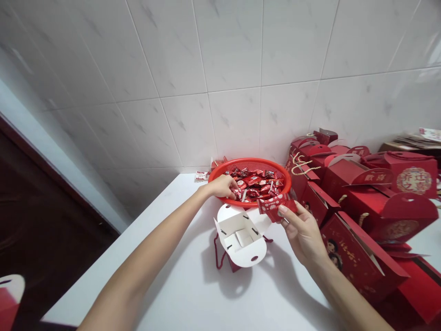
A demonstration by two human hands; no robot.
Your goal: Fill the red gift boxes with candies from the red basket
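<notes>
My left hand (pixel 225 186) reaches over the near left rim of a red plastic basket (pixel 252 162), its fingers curled down on a wrapped candy (pixel 237 193) among many others. In my right hand (pixel 303 230), thumb and fingers pinch several red wrapped candies (pixel 275 205) with white print, just off the basket's near right rim. Between my forearms an open gift box (pixel 251 252) stands on the table, white inside, its flaps folded outward. Dark red cord handles (pixel 217 255) hang at its sides. A pale piece lies at the bottom of the box.
Red gift boxes (pixel 361 177) crowd the right side of the white table (pixel 186 294), some with gold cord handles. Small printed packets (pixel 201 176) lie behind the basket at left. A tiled wall (pixel 234 119) closes off the back. Part of a red and white object (pixel 9 299) shows at lower left.
</notes>
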